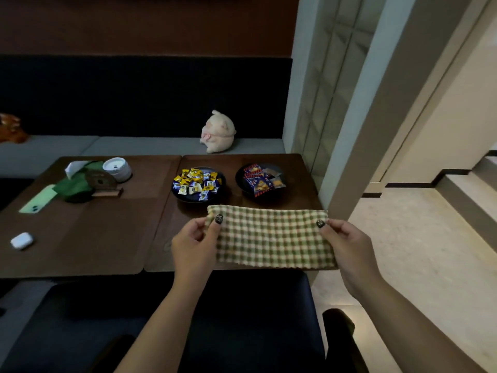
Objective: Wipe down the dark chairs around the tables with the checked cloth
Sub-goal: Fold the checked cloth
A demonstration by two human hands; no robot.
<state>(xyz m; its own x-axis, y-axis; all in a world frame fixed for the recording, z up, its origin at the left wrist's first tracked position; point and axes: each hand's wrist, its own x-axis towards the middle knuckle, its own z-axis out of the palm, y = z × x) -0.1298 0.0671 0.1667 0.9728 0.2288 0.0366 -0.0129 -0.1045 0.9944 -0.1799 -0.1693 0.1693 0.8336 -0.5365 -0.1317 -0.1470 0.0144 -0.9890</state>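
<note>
Both arms reach forward from the bottom of the shot, and each hand pinches a top corner of the checked cloth — the left hand has its thumb laid over the front of the left corner with the fingers curled behind, and the right hand does the same on the right corner. The cloth is green and cream, folded into a wide strip and stretched flat between the hands, over the near edge of the right-hand wooden table. Right below the arms is a dark chair with a navy seat; its armrest shows on the right, but the lower part of the chair is cut off by the frame. Behind the cloth sit two dark plates, one with yellow and blue wrapped candies and one with red snack packets — the print on them is too small to read. On the left table there's a green phone, a white earbud case, a white round container and some green thing I can't make out. A pale plush toy sits on the grey bench at the back.
</note>
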